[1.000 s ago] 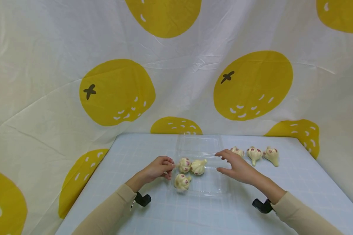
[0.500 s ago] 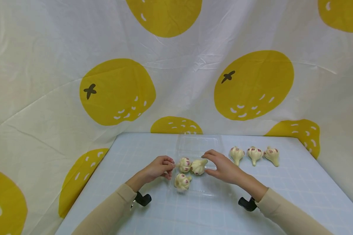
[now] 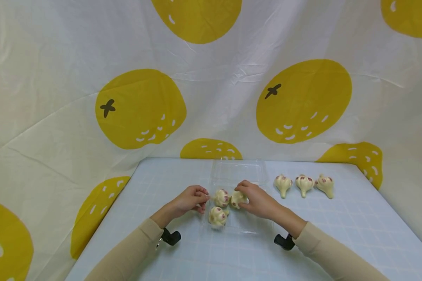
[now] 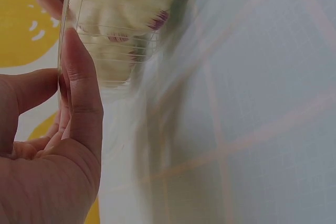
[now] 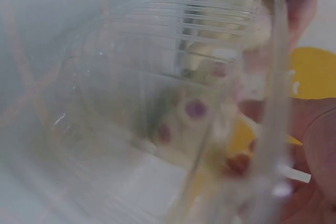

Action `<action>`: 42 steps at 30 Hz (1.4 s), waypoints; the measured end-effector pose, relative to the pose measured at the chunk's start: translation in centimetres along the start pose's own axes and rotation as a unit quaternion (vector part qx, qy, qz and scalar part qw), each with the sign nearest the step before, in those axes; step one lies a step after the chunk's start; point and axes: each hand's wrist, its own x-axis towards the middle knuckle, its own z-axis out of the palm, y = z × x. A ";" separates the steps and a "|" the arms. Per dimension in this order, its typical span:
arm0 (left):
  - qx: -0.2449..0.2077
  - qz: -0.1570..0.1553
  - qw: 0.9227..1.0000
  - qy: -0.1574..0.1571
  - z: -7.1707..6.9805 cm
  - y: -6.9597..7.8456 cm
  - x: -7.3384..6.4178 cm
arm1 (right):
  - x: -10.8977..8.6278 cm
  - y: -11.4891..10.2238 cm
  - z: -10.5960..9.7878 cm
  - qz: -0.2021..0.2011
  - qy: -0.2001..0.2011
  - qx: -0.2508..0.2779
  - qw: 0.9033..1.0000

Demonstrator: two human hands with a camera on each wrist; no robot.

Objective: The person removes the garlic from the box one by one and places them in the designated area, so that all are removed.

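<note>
A clear plastic clamshell box (image 3: 246,225) lies on the table with its lid (image 3: 238,171) folded back. My left hand (image 3: 191,201) pinches the box's left rim between thumb and fingers, plain in the left wrist view at the rim (image 4: 62,51). Inside, my right hand (image 3: 259,201) grips a garlic bulb (image 3: 236,199), its fingers round the bulb's right side. Two more bulbs sit at the box's left: a rear garlic bulb (image 3: 221,198) and a front garlic bulb (image 3: 217,216). The right wrist view is blurred, with purple-marked garlic (image 5: 184,124) behind the clear wall.
Right of the box, three garlic bulbs stand in a row: one nearest the box (image 3: 283,185), a middle one (image 3: 304,185) and one farthest right (image 3: 325,185). A lemon-print curtain (image 3: 218,97) hangs behind the pale checked table (image 3: 337,226).
My right hand has moved left from beside the three-bulb row into the box and taken hold of a garlic bulb, which has turned. The left hand has stayed on the rim.
</note>
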 end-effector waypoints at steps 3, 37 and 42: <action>-0.001 -0.003 1.000 0.001 0.0 -0.1 0.1 | -0.1 0.1 0.1 0.006 -0.005 -0.009 1.000; 0.003 -0.004 1.000 0.005 0.1 -0.2 0.0 | -2.5 3.3 -1.0 0.001 -0.057 0.014 0.998; 0.004 -0.004 1.000 0.006 0.3 0.1 -0.2 | -2.4 3.7 -1.1 0.001 -0.041 0.024 0.999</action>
